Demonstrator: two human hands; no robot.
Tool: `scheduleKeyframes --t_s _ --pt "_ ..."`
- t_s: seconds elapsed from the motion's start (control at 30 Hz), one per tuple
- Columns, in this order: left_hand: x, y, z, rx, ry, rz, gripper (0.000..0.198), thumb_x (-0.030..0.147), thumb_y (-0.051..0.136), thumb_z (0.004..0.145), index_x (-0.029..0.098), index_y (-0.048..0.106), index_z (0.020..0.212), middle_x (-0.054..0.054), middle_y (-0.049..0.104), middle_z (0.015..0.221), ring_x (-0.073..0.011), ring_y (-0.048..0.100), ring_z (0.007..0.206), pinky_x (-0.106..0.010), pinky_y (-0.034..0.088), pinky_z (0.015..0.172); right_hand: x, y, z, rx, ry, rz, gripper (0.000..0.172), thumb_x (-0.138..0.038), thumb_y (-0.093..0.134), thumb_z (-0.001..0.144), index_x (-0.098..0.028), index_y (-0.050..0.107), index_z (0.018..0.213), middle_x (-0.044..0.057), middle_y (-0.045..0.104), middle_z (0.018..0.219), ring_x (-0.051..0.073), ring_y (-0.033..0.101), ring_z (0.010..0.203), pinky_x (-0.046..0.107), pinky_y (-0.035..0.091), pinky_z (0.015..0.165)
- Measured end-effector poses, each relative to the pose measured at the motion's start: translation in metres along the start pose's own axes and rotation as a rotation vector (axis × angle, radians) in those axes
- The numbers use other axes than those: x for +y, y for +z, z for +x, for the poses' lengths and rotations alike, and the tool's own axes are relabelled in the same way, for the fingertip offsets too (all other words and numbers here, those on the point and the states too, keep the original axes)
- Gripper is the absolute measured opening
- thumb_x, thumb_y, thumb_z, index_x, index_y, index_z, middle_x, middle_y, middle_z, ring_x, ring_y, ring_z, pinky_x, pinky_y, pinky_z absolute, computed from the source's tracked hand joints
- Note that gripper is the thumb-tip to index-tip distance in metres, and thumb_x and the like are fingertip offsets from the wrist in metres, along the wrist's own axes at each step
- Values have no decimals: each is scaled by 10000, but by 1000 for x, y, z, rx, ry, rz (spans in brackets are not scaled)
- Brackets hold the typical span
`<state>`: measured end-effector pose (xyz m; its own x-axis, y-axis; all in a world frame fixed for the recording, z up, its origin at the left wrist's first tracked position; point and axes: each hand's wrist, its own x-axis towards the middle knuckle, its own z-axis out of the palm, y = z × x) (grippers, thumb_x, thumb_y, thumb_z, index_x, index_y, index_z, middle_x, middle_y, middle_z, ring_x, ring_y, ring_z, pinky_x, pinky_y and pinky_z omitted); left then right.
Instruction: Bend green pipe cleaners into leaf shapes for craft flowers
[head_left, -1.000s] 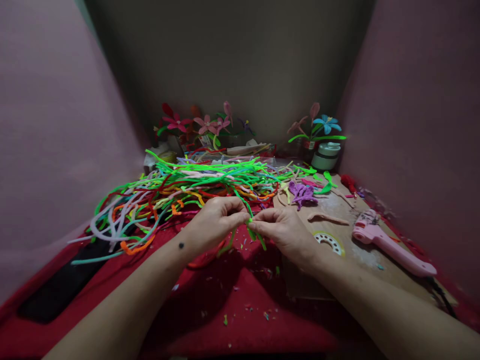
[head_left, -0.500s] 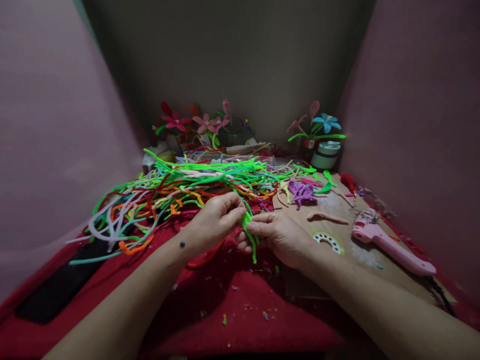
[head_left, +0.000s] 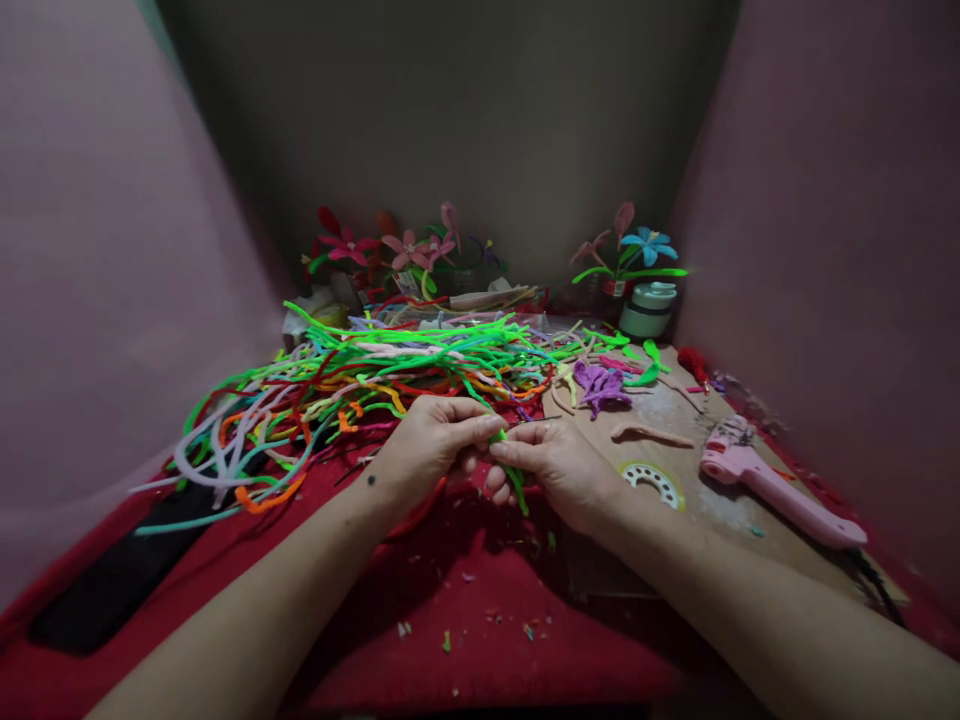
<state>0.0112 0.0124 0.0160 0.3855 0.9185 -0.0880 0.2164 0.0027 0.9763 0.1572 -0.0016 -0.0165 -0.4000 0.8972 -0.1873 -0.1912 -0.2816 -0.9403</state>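
Over the red cloth [head_left: 495, 600], both hands meet on a bright green pipe cleaner [head_left: 517, 485] that is bent into a narrow piece. My left hand [head_left: 442, 440] pinches its upper part between thumb and forefinger. With thumb and forefinger, my right hand [head_left: 562, 465] pinches the same piece just beside it. A loose green end hangs below the fingertips; the rest is mostly covered by the fingers. Just behind the hands spreads a heap of many-coloured pipe cleaners [head_left: 420, 345].
At right, a brown board [head_left: 720, 500] carries a pink glue gun [head_left: 780, 490], a white ring-shaped spool [head_left: 652, 485] and a purple pipe-cleaner flower [head_left: 600, 388]. A black phone-like slab [head_left: 97, 590] lies at left. Finished flowers [head_left: 409, 248] and a green-grey jar [head_left: 646, 308] stand behind.
The left hand has moved slightly down, and its fingers now cover more of the green piece. The piece's hanging end has shifted slightly to the right. The right hand stays nearly in place.
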Motion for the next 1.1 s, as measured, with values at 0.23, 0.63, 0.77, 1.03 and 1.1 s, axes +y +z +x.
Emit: scheduleKeyframes --t_s 0.23,0.63,0.77,1.03,1.1 --pt "-6 10 1 321 217 515 224 298 536 754 148 657 642 18 541 492 -83 449 473 -188 336 468 4 9 0 175 -99 -420 271 -183 465 815 -150 506 550 -37 503 403 48 433 324 162 310 347" --pt "-17 14 0 348 369 956 237 275 474 798 163 646 680 -42 637 656 -128 534 603 -232 364 614 2 9 -1 77 145 -255 265 -118 394 831 -158 471 580 -60 491 357 52 438 261 139 297 274" --pt "-14 9 2 340 323 900 243 290 476 794 162 637 663 -26 618 622 -120 512 572 -229 347 583 3 12 -2 128 125 -378 256 -155 393 840 -172 458 593 -73 481 355 52 413 243 142 281 254" --pt "-6 -9 9 283 117 560 282 346 526 724 146 551 528 42 448 423 -77 368 426 -211 262 444 1 16 -6 126 35 -335 297 -161 454 796 -163 448 500 -81 385 316 27 288 252 161 189 283" --pt "-6 -12 10 311 119 544 273 344 522 717 147 546 530 42 450 437 -75 365 429 -209 260 441 4 16 -5 122 11 -285 270 -171 465 787 -154 484 519 -86 353 316 25 258 270 169 159 299"
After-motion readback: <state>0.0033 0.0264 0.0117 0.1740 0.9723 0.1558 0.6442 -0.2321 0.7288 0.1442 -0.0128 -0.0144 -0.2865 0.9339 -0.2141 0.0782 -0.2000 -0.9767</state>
